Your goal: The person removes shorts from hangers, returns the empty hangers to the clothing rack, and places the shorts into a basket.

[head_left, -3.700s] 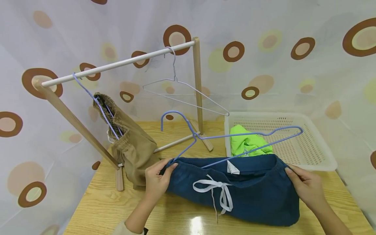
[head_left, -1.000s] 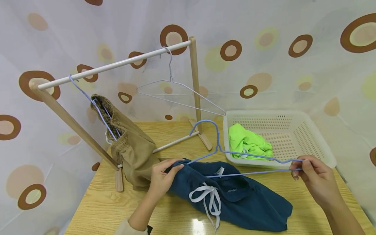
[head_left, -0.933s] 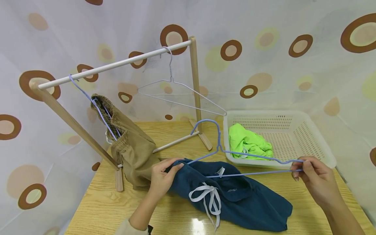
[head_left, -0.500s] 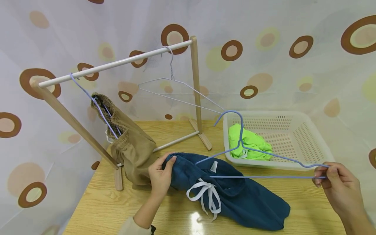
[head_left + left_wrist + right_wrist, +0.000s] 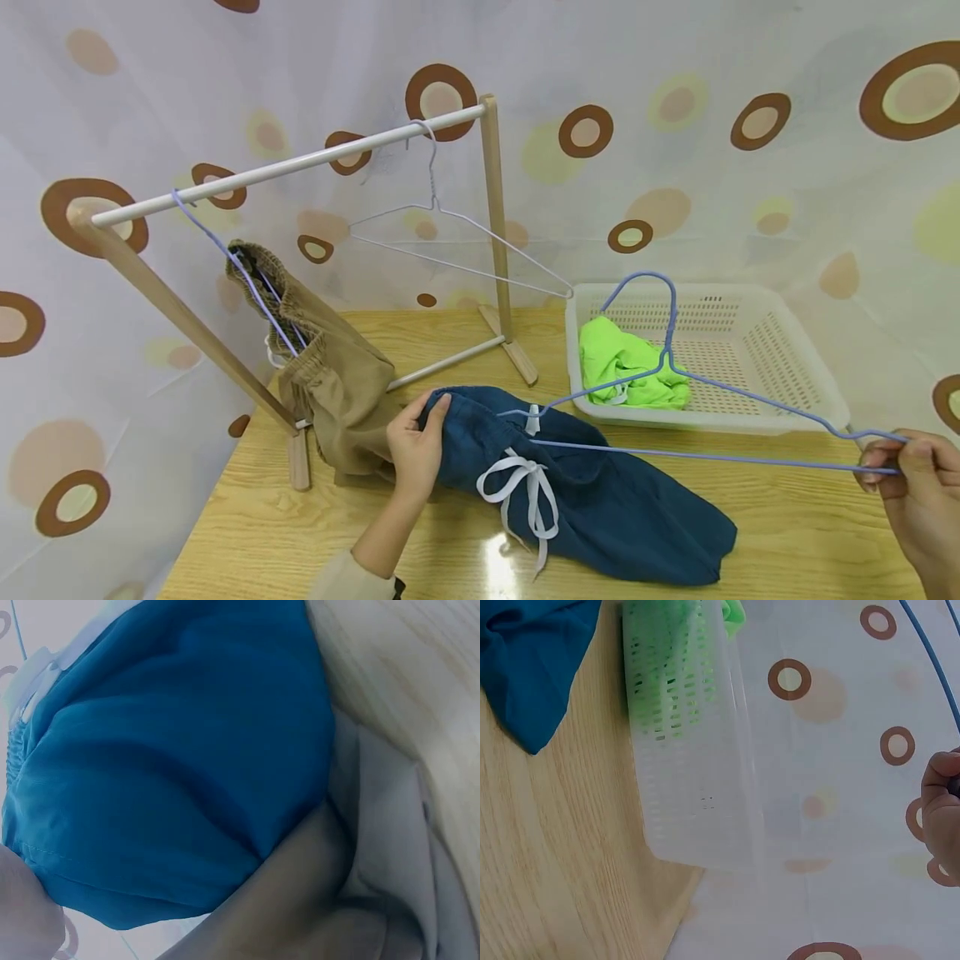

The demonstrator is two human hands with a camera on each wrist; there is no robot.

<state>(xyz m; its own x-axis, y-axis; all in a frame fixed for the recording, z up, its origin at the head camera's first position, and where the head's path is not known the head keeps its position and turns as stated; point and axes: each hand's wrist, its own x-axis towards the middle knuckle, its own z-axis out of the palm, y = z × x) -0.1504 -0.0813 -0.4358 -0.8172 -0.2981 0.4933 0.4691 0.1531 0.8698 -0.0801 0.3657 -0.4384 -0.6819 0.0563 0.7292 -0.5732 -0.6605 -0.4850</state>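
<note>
Dark blue shorts (image 5: pixel 630 525) with a white drawstring bow (image 5: pixel 525 483) lie across the table. My left hand (image 5: pixel 416 450) pinches their waistband at the left corner, thumb on top. In the left wrist view, blue cloth (image 5: pixel 180 765) fills much of the picture beside part of that hand (image 5: pixel 30 907). Far to the right, my right hand (image 5: pixel 918 492) grips the right end of a blue hanger (image 5: pixel 712 457). The hanger's hook points up in front of the basket. Its left end is inside the waistband opening, where the tip is hidden.
Brown shorts (image 5: pixel 345 392) hang on another hanger from the rack's white rail (image 5: pixel 300 162). A bare pale hanger (image 5: pixel 465 271) hangs further along. A white basket (image 5: pixel 795 350) holds a bright green garment (image 5: pixel 630 367) at the back right of the wooden table (image 5: pixel 262 533).
My right hand has let go of the waistband, taken the hanger's right end and drawn it rightward. The shorts' right side has dropped onto the table. My left hand keeps its pinch.
</note>
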